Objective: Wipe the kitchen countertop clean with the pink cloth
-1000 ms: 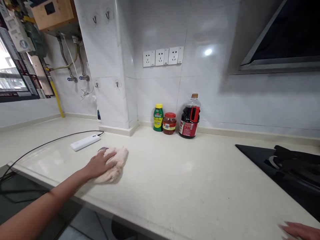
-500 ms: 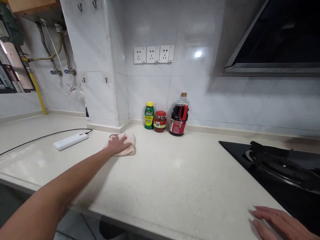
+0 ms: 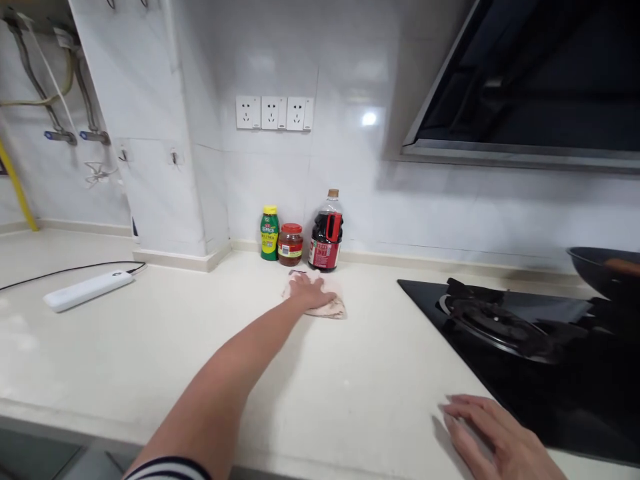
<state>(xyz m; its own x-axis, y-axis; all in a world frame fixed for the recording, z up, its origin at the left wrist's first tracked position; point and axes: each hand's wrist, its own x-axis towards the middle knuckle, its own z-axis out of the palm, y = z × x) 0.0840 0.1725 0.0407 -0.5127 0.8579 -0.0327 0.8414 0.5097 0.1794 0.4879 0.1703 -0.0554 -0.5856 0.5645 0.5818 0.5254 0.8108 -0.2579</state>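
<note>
My left hand (image 3: 309, 293) presses down on a pale pink cloth (image 3: 330, 308) and grips it against the white countertop (image 3: 320, 380). Just behind the cloth, a row stands against the wall: a green squeeze bottle with a yellow cap (image 3: 269, 233), a red-lidded jar (image 3: 291, 245) and a large bottle of dark sauce with a red handle (image 3: 326, 233). At the lower right, my right hand (image 3: 493, 433) is open with nothing in it, fingers apart, close to the counter surface and the near-left edge of the black gas stove (image 3: 470, 347).
A white oblong device (image 3: 90, 290) with a black cable lies on the left of the counter, beside a tiled pillar (image 3: 145, 193). On the stove's far right sits a dark wok (image 3: 600, 267). A range hood (image 3: 525, 157) overhangs the stove. Wall sockets (image 3: 274, 113) are above the bottles.
My left hand has slid the cloth rightward along the counter, from near the pillar to in front of the jar and sauce bottle. The view has turned right, and the wok now shows.
</note>
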